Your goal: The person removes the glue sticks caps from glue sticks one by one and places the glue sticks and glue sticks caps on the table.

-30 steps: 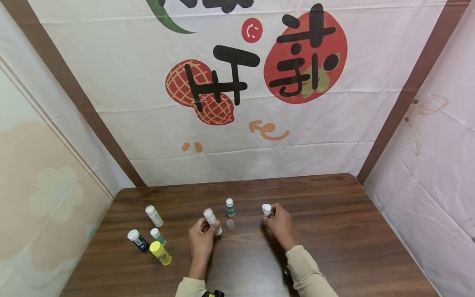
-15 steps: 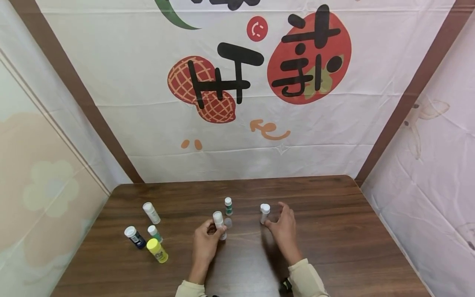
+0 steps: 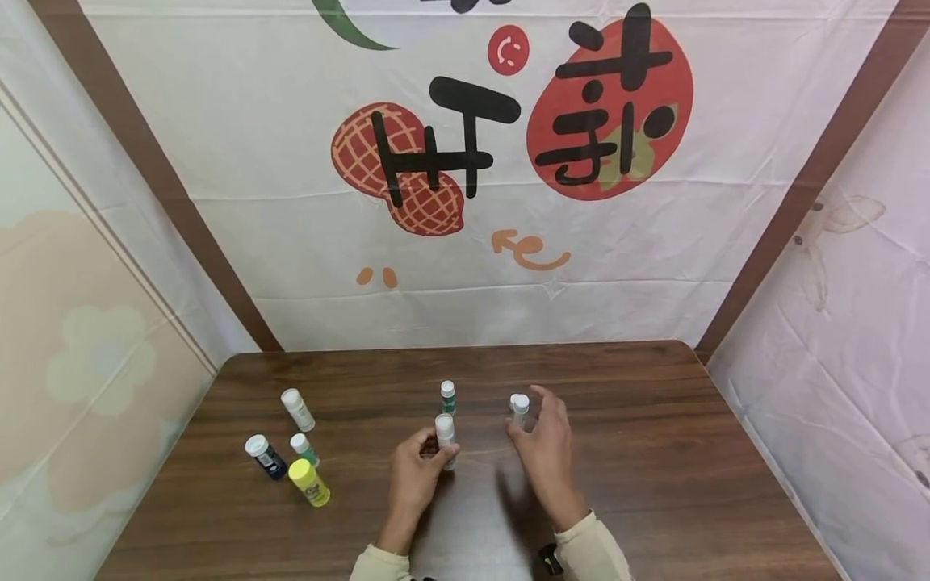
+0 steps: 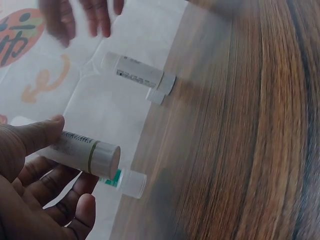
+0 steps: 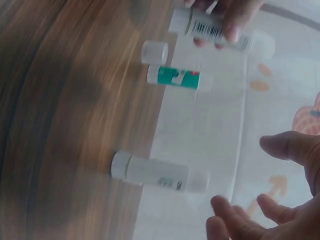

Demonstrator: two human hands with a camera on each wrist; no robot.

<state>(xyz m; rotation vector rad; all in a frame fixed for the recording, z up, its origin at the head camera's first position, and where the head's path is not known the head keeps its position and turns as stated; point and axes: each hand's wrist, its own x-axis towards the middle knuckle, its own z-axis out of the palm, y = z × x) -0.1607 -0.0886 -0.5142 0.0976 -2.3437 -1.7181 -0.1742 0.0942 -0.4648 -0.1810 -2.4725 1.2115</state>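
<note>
Since the earlier head frames, the held white tube [image 4: 80, 152] has been shifted rightward to in front of the green-labelled tube [image 3: 447, 398], and the right hand [image 3: 548, 442] has been opened away from the standing white tube [image 5: 155, 172]. The held white tube is grasped between thumb and fingers of the left hand [image 3: 417, 480]; whether its base touches the table [image 3: 654, 460] cannot be told. The right hand is released, its fingers spread just beside the standing white tube. At the left, four containers are grouped: a plain white tube [image 3: 298, 410], a dark blue tube [image 3: 266, 457], a small teal-and-white tube [image 3: 305, 450] and a yellow tube [image 3: 309, 484]. Contents cannot be seen. A translucent cap [image 5: 155, 52] is recorded near the green-labelled tube; in the head view it is masked by the held white tube. A small white object [image 4: 155, 96] close to the standing white tube cannot be identified. Both hands are cut off in the wrist views.
</note>
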